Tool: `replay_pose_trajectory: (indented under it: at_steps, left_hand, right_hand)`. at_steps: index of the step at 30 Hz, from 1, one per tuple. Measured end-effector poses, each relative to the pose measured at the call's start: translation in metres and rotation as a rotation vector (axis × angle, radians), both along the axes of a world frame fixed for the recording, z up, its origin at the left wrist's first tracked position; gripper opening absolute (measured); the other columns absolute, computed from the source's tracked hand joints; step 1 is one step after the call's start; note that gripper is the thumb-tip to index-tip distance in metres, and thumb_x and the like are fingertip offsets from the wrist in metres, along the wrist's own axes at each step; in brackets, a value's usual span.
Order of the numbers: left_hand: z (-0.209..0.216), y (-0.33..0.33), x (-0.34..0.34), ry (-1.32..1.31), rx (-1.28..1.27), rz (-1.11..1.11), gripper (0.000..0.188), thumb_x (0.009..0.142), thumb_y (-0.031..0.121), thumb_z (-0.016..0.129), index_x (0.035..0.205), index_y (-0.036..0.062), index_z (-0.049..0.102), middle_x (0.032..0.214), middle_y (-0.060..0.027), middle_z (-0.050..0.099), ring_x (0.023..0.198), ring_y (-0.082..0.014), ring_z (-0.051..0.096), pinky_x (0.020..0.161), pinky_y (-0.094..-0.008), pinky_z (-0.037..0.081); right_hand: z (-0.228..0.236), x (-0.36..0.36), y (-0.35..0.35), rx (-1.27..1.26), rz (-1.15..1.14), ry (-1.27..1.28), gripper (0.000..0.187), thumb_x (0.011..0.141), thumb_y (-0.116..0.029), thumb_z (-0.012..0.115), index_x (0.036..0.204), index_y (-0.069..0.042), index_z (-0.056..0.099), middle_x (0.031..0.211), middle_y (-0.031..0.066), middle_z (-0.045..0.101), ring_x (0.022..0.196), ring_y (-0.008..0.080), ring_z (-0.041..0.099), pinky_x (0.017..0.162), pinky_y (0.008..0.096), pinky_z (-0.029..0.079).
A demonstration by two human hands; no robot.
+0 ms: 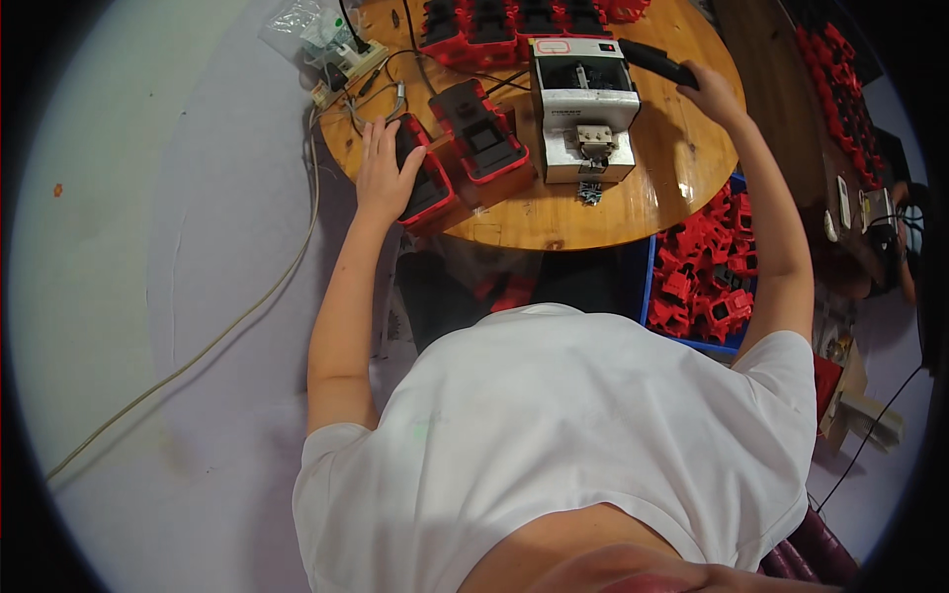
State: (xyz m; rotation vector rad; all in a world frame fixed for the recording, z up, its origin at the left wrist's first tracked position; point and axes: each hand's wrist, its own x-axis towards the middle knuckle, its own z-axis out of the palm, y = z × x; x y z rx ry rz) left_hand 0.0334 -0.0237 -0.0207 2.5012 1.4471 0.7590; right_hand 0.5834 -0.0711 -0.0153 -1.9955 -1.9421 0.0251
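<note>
A round wooden bench fills the upper middle of the frame. At its centre stands a white boxy machine, with a row of red-and-black housings along the top edge. A blue bin of red parts sits right of centre. A pale cable curves across the floor at left.

We see a pale grey floor under even light, a round varnished wooden surface, a thin cable trailing across the floor, a dark wooden bench at right
</note>
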Motion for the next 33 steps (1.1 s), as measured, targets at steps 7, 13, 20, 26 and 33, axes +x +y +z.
replay_pose_trajectory:
  at_steps: [7, 13, 20, 26, 33]
  left_hand:
    - [0.0, 0.005, 0.004, -0.017, 0.004, -0.02, 0.063, 0.093, 0.044, 0.057, 0.139, 0.0022, 0.044, 0.151, -0.0227, 0.033, 0.144, -0.0384, 0.025, 0.114, -0.0444, 0.027]
    - [-0.001, 0.004, 0.003, -0.027, 0.016, -0.035, 0.061, 0.095, 0.043, 0.056, 0.139, 0.0024, 0.044, 0.151, -0.0236, 0.033, 0.143, -0.0399, 0.024, 0.114, -0.0454, 0.026]
    - [-0.002, 0.003, 0.0, -0.014, 0.015, -0.036, 0.061, 0.095, 0.042, 0.056, 0.139, 0.0013, 0.044, 0.151, -0.0243, 0.033, 0.143, -0.04, 0.024, 0.114, -0.0457, 0.026]
    - [-0.003, 0.008, 0.001, -0.027, 0.022, -0.049, 0.062, 0.094, 0.043, 0.057, 0.138, 0.0021, 0.045, 0.151, -0.0241, 0.033, 0.143, -0.0406, 0.025, 0.114, -0.0476, 0.026]
    - [0.006, -0.002, 0.001, 0.231, 0.068, 0.106, 0.058, 0.093, 0.042, 0.056, 0.139, 0.0072, 0.047, 0.151, -0.0187, 0.036, 0.143, -0.0367, 0.027, 0.111, -0.058, 0.024]
  right_hand:
    - [0.038, 0.007, 0.026, 0.151, 0.122, -0.171, 0.037, 0.08, -0.017, 0.071, 0.113, -0.004, 0.059, 0.102, 0.0183, 0.065, 0.1, 0.038, 0.061, 0.084, 0.0456, 0.047]
    - [0.051, -0.003, 0.022, -0.113, 0.097, -0.139, 0.03, 0.076, -0.015, 0.071, 0.103, -0.003, 0.062, 0.093, 0.0185, 0.067, 0.092, 0.037, 0.063, 0.08, 0.0453, 0.048]
    - [0.056, -0.005, 0.003, -0.333, 0.0, 0.012, 0.036, 0.074, -0.021, 0.072, 0.102, 0.001, 0.064, 0.088, 0.0175, 0.066, 0.083, 0.031, 0.064, 0.076, 0.0391, 0.049]
    - [0.052, 0.001, 0.01, 0.193, 0.059, 0.034, 0.04, 0.078, -0.02, 0.072, 0.111, -0.002, 0.06, 0.088, 0.0158, 0.066, 0.083, 0.0308, 0.065, 0.074, 0.0401, 0.049]
    - [0.134, -0.162, -0.007, 0.283, -0.078, 0.5, 0.061, 0.084, -0.033, 0.073, 0.129, 0.0, 0.048, 0.103, 0.0169, 0.064, 0.094, 0.0291, 0.064, 0.078, 0.0378, 0.051]
